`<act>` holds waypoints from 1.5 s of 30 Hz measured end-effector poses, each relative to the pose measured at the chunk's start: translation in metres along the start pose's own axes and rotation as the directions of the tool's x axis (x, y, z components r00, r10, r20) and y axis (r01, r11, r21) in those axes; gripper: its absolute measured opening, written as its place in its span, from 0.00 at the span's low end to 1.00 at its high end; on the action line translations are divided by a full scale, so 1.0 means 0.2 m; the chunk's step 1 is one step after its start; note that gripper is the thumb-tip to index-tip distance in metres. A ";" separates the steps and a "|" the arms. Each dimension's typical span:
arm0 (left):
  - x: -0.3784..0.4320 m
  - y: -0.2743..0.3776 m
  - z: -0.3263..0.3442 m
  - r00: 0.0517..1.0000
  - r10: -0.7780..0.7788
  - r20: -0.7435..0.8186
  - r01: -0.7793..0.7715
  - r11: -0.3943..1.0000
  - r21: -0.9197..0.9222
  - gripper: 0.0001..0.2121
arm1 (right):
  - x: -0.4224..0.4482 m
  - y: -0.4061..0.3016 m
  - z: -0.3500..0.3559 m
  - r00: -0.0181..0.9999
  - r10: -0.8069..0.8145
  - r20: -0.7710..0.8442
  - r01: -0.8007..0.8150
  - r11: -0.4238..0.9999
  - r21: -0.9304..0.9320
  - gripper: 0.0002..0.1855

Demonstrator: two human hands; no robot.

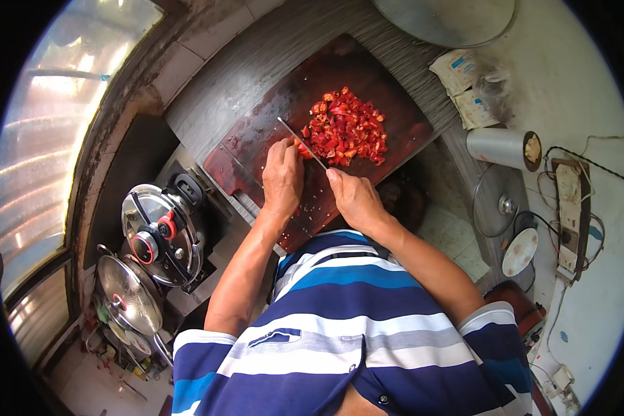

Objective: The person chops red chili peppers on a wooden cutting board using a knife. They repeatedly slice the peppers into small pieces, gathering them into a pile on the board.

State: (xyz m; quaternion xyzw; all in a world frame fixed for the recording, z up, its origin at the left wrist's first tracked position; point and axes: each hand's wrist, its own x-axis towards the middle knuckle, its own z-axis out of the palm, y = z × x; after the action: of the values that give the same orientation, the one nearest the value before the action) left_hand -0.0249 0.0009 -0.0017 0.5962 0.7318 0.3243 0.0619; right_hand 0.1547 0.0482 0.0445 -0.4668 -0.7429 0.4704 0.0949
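Note:
My right hand (353, 196) is closed round the handle of a kitchen knife (306, 145), its blade seen nearly edge-on and pointing to the upper left. Bent fingers of my left hand (283, 177) press a red chili pepper (302, 150) against the dark wooden cutting board (270, 112), close beside the blade. A heap of chopped red chili (348, 127) lies on the board just right of the knife. Pale seeds are scattered near both hands. Most of the pepper is hidden by the left fingers and the knife.
A pressure cooker (161, 234) stands on the stove at left, with a lidded pan (130, 296) below it. Along the right wall are white packets (473, 109), a metal cylinder (499, 148), a glass lid (491, 208), a small plate (520, 252) and a power strip (568, 223) with cords.

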 end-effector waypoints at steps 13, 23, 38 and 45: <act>0.03 0.05 -0.03 0.990 -0.029 0.139 0.018 0.997 0.081 0.14 | -0.08 -0.07 -0.10 0.997 0.007 0.070 -0.007 1.000 -0.008 0.24; 0.02 0.04 -0.03 0.992 -0.004 0.125 -0.007 0.996 0.086 0.15 | -0.14 -0.07 -0.12 0.997 0.017 0.080 -0.020 0.999 0.025 0.23; 0.00 0.00 -0.01 0.999 0.005 0.042 -0.006 1.000 0.020 0.15 | -0.09 -0.06 -0.10 0.997 0.030 0.076 -0.034 0.998 0.053 0.26; 0.01 0.03 -0.01 0.997 -0.013 0.072 0.012 1.000 0.017 0.15 | -0.11 -0.06 -0.08 0.997 0.032 0.072 -0.032 0.999 -0.004 0.25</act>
State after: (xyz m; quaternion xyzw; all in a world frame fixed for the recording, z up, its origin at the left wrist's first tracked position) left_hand -0.0217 0.0028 0.0036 0.6034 0.7354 0.2963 0.0854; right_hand 0.1686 0.0384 0.0701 -0.4615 -0.7390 0.4871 0.0598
